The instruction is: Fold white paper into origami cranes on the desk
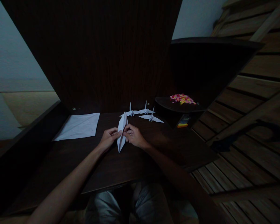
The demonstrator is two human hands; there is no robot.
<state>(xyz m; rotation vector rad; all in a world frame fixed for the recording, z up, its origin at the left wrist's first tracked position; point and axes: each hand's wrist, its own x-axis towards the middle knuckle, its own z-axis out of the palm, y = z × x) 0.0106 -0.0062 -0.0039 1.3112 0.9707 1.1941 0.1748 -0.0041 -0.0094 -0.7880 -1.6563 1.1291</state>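
Observation:
A folded white paper (121, 123), long and pointed at its ends, stands tilted over the dark desk between my hands. My left hand (110, 138) pinches its left side, thumb across the face. On the right edge, the fingers of my right hand (133, 135) are closed on the same paper, with the fingertips partly hidden at the fold. Just beyond it sit three white origami cranes with wings spread: one crane (132, 113) partly behind the folded paper, another crane (146, 111) beside it, and a nearer crane (151, 118) to the right.
White paper sheets (79, 126) lie at the left of the desk (107, 174). A small corner shelf (163, 101) holds a pile of colourful small pieces (183, 99). Beneath it is a small box with a yellow edge (183, 121). A tall dark panel (102, 62) closes the back.

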